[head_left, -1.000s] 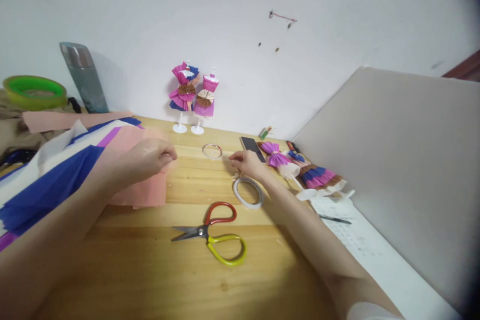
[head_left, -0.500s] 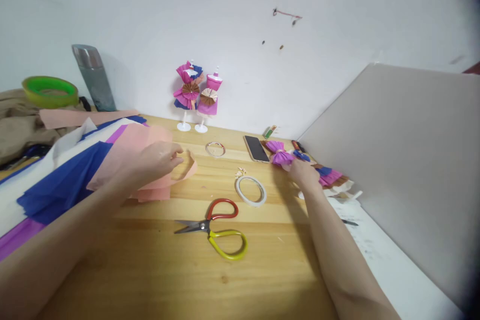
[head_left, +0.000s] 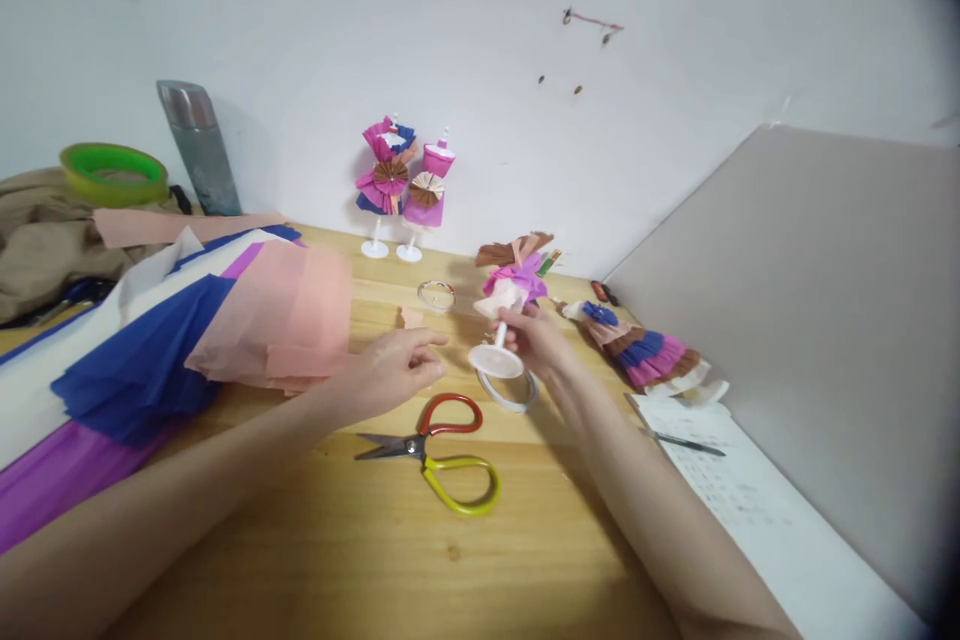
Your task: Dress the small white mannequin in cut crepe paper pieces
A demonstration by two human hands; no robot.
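My right hand point(head_left: 536, 340) grips the white stem of a mini dress form point(head_left: 496, 360), just above its round base. The form leans away from me, its base toward me, with a white, purple and brown crepe paper dress on it. My left hand point(head_left: 405, 367) hovers to its left, index finger stretched out and a gap to the thumb. Behind it shows a small peach crepe paper strip point(head_left: 411, 318); whether the hand touches it is hidden. Scissors point(head_left: 412, 447) with one red and one yellow handle lie in front. A white tape roll point(head_left: 510, 402) is partly covered by the form.
Folded crepe paper point(head_left: 142, 360) in blue, peach, white and purple covers the left side. Two dressed mini forms point(head_left: 409, 180) stand by the wall. At right lie a ruffled paper dress point(head_left: 649, 355), paper sheet point(head_left: 720, 480) and pen point(head_left: 690, 444). A bottle point(head_left: 199, 150) stands back left.
My right hand has picked up the mini dress form from the right and brought it to the middle. My left hand has moved right, away from the crepe paper pile.
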